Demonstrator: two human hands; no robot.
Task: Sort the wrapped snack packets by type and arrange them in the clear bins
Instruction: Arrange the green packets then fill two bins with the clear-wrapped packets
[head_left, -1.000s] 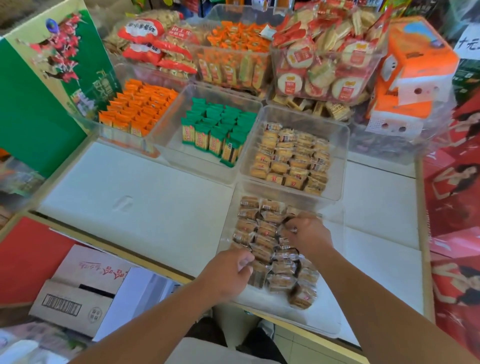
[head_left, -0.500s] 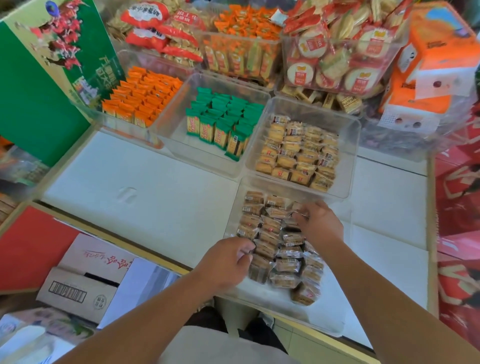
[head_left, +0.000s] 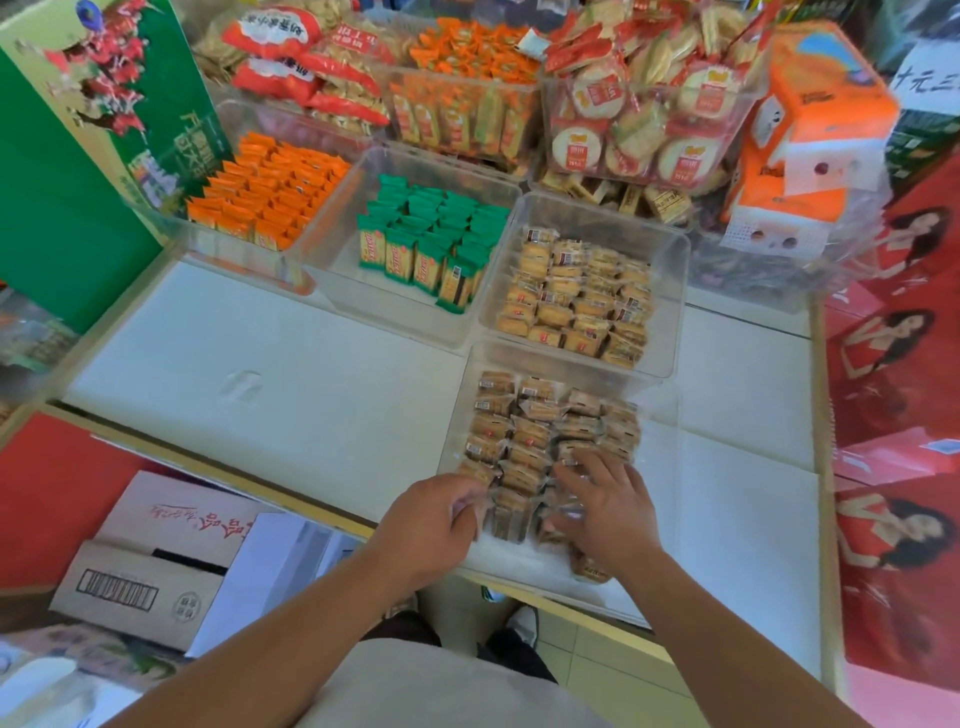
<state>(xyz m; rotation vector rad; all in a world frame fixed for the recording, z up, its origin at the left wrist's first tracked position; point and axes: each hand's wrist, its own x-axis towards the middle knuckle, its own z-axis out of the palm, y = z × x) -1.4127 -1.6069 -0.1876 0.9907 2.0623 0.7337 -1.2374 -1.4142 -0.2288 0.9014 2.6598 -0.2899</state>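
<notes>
A clear bin (head_left: 662, 467) at the near edge of the white shelf holds rows of brown wrapped snack packets (head_left: 530, 426). My left hand (head_left: 434, 519) is at the bin's near left corner, its curled fingers pinching a packet. My right hand (head_left: 610, 506) lies over the near right packets with its fingers spread and resting on them. Behind stand three more clear bins: yellow packets (head_left: 576, 296), green packets (head_left: 436, 244) and orange packets (head_left: 270, 197).
The white shelf (head_left: 260, 384) stretches left of the near bin. Stacked bins of snacks (head_left: 634, 114) and orange boxes (head_left: 810, 135) line the back. A green carton (head_left: 78, 156) stands at left, red boxes (head_left: 893, 364) at right, cardboard boxes (head_left: 156, 561) below the shelf edge.
My right hand has drawn back from the bin's far right rows to the near right packets and spread its fingers. My left hand has stayed at the near left corner.
</notes>
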